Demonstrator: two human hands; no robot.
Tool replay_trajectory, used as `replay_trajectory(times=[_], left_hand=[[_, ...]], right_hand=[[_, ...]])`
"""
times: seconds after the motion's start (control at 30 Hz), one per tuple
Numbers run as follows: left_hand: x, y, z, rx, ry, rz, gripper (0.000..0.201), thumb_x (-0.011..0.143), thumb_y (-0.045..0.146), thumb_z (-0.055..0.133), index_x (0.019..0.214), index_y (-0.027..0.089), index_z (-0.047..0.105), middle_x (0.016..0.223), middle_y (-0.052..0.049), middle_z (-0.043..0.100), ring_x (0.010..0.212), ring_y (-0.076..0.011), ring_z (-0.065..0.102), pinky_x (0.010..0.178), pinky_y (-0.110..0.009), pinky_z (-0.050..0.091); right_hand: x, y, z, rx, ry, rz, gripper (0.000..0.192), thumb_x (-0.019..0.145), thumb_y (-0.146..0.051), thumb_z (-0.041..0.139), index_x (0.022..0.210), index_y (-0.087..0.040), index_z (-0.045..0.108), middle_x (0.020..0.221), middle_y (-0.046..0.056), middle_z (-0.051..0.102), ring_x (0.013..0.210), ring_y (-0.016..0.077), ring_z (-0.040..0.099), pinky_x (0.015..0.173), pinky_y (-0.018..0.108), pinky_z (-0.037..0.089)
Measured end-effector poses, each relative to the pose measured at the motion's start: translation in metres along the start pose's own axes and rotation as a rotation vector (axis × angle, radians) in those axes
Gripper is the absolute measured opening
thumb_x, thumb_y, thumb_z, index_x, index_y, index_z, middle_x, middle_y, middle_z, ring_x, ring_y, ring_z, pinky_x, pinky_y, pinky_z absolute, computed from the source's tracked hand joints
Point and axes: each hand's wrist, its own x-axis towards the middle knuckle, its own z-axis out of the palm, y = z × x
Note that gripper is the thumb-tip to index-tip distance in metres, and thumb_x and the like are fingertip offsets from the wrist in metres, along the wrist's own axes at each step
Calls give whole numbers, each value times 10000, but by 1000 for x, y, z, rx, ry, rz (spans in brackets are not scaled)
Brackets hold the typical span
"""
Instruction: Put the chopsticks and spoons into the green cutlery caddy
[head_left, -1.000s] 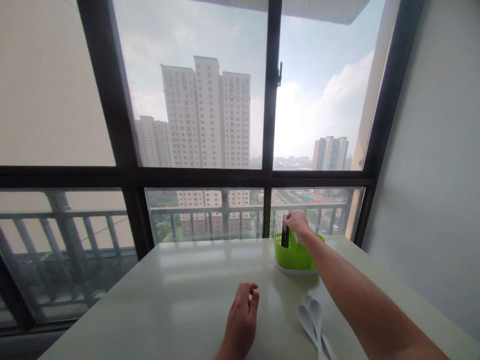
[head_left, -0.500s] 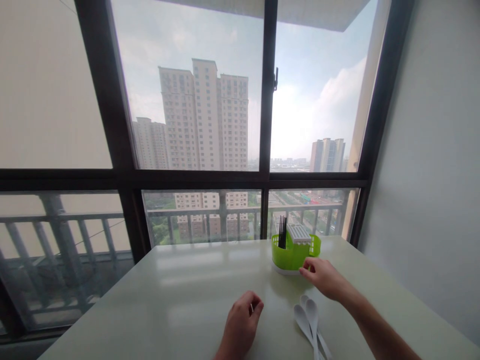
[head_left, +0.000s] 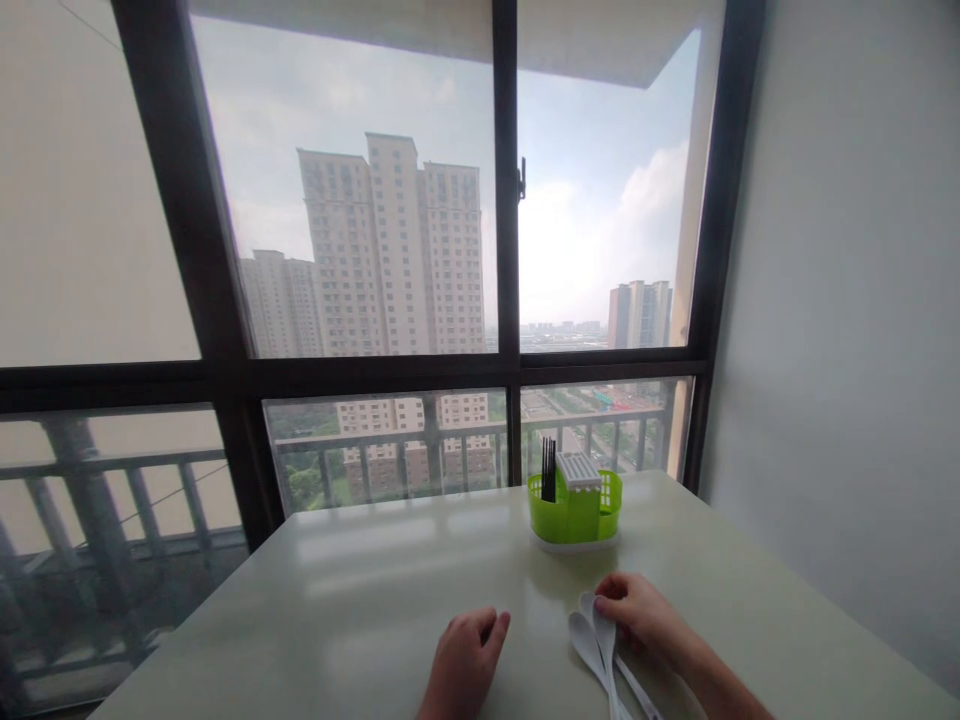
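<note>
Pale tabletop (head_left: 360,590), right hand (head_left: 639,608) at cropped white spoons (head_left: 606,636), grip unclear, left hand (head_left: 463,650) closed

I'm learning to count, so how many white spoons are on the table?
3: the left spoon, the middle spoon atop the others, and a third spoon passing beneath the middle one. More could hide under the right hand.

Tabletop (head_left: 322,600) lies open at left, while a green caddy (head_left: 582,518) obstructs far right

Spoons (head_left: 604,640) on the table (head_left: 360,610), before the caddy (head_left: 574,520) with chopsticks (head_left: 550,475) inside
</note>
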Motion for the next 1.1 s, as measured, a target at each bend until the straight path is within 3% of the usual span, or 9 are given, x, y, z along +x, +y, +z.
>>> replay_trajectory(times=[0.17, 0.3, 0.37, 0.47, 0.57, 0.63, 0.8, 0.93, 1.1], left_hand=[[0, -1, 2, -9, 4, 18, 490, 968, 489, 424, 577, 198, 373, 573, 59, 304, 578, -109, 312, 598, -280, 192], [-1, 1, 3, 7, -3, 16, 491, 969, 490, 420, 576, 197, 382, 575, 57, 307, 582, -111, 319, 600, -283, 192], [-1, 3, 3, 20, -9, 16, 489, 971, 491, 412, 580, 198, 385, 577, 55, 323, 585, -113, 330, 603, -283, 198], [-2, 5, 3, 25, -17, 11, 489, 970, 496, 403, 581, 200, 387, 577, 51, 339, 585, -116, 342, 606, -282, 207], [-2, 6, 2, 11, -10, 2, 489, 964, 504, 409, 580, 201, 387, 579, 49, 343, 586, -118, 348, 606, -280, 211], [-3, 6, 2, 3, -6, 1, 488, 962, 506, 416, 581, 201, 384, 580, 50, 343, 587, -119, 351, 608, -278, 213], [-2, 6, 1, -8, 3, 5, 489, 960, 499, 428, 575, 202, 375, 570, 50, 335, 581, -118, 344, 599, -275, 207], [-1, 7, -1, 5, -3, -5, 478, 956, 483, 434, 575, 201, 373, 568, 47, 341, 581, -119, 338, 596, -274, 197], [-1, 7, 0, 24, -8, 2, 478, 968, 478, 417, 580, 200, 393, 569, 41, 379, 584, -121, 362, 612, -277, 211]], right_hand=[[8, -7, -4, 31, 33, -20, 229, 752, -401, 672, 766, -183, 604, 534, -54, 547, 410, 101, 513, 340, 192, 346], [5, -46, -26, 111, 114, -121, 306, 760, -476, 694, 793, -181, 619, 556, -47, 563, 448, 111, 533, 360, 196, 357], [3, -77, -39, 166, 234, -231, 357, 779, -523, 691, 868, -182, 634, 652, -19, 623, 483, 123, 562, 401, 221, 420], [2, -124, -51, 139, 523, -412, 397, 835, -549, 654, 1003, -190, 634, 833, 31, 680, 561, 150, 626, 504, 266, 507], [9, -156, -49, -165, 789, -624, 288, 927, -461, 567, 1002, -194, 643, 876, 60, 668, 668, 171, 639, 628, 284, 515], [18, -167, -40, -448, 868, -761, 201, 966, -339, 508, 948, -197, 648, 903, 72, 647, 726, 173, 607, 676, 281, 476], [45, -168, -7, -937, 825, -909, 164, 911, -108, 525, 852, -212, 637, 888, 62, 618, 833, 203, 538, 778, 307, 394], [57, -161, 9, -1028, 778, -921, 162, 887, -83, 575, 825, -225, 621, 897, 70, 639, 953, 245, 532, 865, 354, 382], [60, -147, 14, -1085, 629, -953, 182, 886, -74, 575, 830, -234, 641, 879, 45, 665, 1032, 240, 557, 969, 381, 393]])
